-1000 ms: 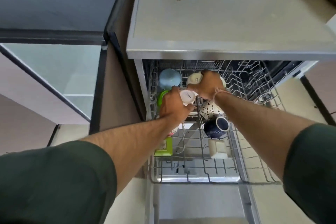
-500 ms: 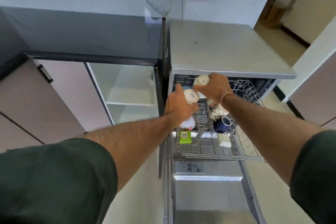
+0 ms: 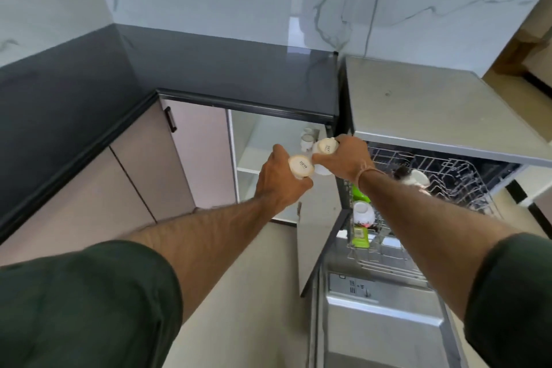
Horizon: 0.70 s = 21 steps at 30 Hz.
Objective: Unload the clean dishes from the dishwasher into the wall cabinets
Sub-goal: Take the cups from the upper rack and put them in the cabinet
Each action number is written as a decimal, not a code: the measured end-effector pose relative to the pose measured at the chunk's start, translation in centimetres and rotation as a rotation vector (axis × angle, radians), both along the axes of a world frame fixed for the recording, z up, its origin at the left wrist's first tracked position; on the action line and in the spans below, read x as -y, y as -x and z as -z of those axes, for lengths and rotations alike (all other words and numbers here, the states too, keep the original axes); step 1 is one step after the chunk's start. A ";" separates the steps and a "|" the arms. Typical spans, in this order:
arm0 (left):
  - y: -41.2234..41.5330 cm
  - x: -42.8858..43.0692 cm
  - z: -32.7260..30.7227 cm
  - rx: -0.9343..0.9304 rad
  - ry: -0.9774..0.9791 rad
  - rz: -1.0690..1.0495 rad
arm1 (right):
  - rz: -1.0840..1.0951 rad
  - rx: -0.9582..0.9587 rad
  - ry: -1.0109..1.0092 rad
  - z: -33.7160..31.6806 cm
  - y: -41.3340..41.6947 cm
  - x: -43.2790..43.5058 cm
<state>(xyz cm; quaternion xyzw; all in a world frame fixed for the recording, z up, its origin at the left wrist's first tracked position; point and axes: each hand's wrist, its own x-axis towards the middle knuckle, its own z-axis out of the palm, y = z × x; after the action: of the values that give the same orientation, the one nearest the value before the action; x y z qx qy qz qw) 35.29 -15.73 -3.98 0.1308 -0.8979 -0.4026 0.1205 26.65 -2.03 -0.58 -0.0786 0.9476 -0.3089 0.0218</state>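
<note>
Head view: both hands have left the rack (image 3: 448, 172) and swung left, so the pick is done. Left hand (image 3: 279, 188) has its fingers wrapped round a cup (image 3: 301, 167), base up. Right hand (image 3: 349, 158) grips a second cup (image 3: 326, 147) the same way, and the two cups almost touch. Both are in mid-air in front of the open cabinet (image 3: 260, 134), near its right edge, not yet on the shelf. Two mugs (image 3: 307, 137) already stand at the shelf's right end. A white mug (image 3: 363, 212) and a green piece (image 3: 358, 193) remain at the rack's left edge. My read: placing comes next, with more trips after.
</note>
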 end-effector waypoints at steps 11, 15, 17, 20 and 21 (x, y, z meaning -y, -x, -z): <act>7.3 9.8 7.3 0.059 0.049 -0.082 | -0.010 0.086 -0.012 8.5 6.5 8.5; 13.9 12.2 11.1 0.096 0.037 -0.039 | 0.013 0.128 -0.014 13.0 11.6 10.6; 17.3 13.0 13.1 0.112 0.034 -0.005 | 0.023 0.156 -0.040 15.2 14.2 11.2; 21.8 14.1 16.0 0.128 0.055 0.039 | 0.019 0.165 -0.064 18.5 17.7 12.1; 23.3 14.4 16.9 0.135 0.064 0.050 | 0.024 0.163 -0.063 19.6 18.8 12.5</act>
<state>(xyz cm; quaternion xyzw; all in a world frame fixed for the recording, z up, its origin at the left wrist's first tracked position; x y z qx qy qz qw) 12.01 -30.09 -20.88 0.1310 -0.9195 -0.3667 0.0539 7.81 -14.49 -20.15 -0.0413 0.9528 -0.2844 0.0976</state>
